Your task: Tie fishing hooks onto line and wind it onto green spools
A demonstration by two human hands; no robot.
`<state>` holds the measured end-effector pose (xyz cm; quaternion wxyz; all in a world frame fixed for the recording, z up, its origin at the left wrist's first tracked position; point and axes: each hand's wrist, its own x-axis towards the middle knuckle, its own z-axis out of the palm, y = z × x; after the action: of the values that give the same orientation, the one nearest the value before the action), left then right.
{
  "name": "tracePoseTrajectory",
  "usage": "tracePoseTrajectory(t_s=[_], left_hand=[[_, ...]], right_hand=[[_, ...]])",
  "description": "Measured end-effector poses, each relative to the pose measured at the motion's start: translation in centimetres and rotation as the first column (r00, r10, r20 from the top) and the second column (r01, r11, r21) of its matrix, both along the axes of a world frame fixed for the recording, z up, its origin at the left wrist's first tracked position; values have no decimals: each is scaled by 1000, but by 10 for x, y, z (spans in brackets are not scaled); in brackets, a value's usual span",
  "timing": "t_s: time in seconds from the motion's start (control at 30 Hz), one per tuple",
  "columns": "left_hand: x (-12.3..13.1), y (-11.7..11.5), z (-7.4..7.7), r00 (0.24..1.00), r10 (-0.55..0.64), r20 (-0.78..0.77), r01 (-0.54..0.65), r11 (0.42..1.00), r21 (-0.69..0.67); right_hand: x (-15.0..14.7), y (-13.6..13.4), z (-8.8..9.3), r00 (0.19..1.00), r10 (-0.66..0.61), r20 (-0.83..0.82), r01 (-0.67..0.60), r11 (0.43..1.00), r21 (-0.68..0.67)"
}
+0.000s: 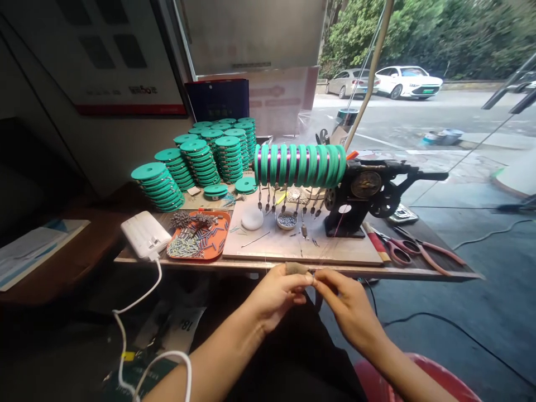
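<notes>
Both hands meet just below the table's front edge. My left hand [278, 293] is pinched, and a greyish finger cover shows on one fingertip. My right hand [341, 298] is pinched too, its fingertips touching the left ones. What they hold between them is too small to make out; it may be a thin line. Straight ahead, a row of green spools [299, 164] wound with purple line sits on the shaft of a black hand-crank winder [366, 192]. Small weights hang from the spools on lines.
Stacks of green spools [196, 159] fill the table's back left. An orange tray [196, 237] of small tubes, a white power bank [144, 234] with cable, a white disc [252, 219], a small dish [287, 220] and red-handled scissors and pliers [412, 251] lie on the table. Street and cars beyond.
</notes>
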<state>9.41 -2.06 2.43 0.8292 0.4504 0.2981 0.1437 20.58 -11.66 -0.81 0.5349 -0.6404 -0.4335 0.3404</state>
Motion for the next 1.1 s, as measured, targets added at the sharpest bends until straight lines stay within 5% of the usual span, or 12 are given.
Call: tracePoseTrajectory(t_s=[0.03,0.1,0.17,0.23,0.37,0.53,0.63,0.73,0.83,0.93,1.03,1.1], left_hand=[[1,0,1,999,26,-18,-24,993,112],[1,-1,3,991,123,-54,-83,876,475],[-1,-2,5,975,214,-63,-88,629,772],[-5,-2,5,967,242,-77,-63,521,851],[-13,3,-1,978,201,-57,-93,661,745],[-17,11,-6,990,141,18,-129,840,527],[-16,13,-4,993,120,23,-116,863,492],[-13,12,-2,987,159,-11,-122,795,594],[-11,7,-2,959,282,-29,-147,582,800],[-10,0,-6,938,341,67,-152,228,962],[-10,1,-11,930,316,189,-149,-144,978],[-11,5,-11,944,252,213,-145,-264,954]], right_hand=[[-1,-4,2,972,-17,235,3,998,59],[-4,-9,10,736,-36,676,-84,986,144],[-7,-8,22,498,-21,867,-214,966,146],[-6,2,37,394,23,919,-328,937,117],[8,43,62,346,160,925,-477,878,27],[21,70,61,356,243,902,-506,862,-32],[21,66,55,357,139,924,-470,881,49],[20,61,54,397,97,913,-414,907,84],[20,60,56,513,101,853,-301,951,68],[21,63,63,611,132,781,-200,980,-10],[22,69,71,650,199,733,-179,978,-106],[23,74,75,646,222,730,-183,974,-135]])
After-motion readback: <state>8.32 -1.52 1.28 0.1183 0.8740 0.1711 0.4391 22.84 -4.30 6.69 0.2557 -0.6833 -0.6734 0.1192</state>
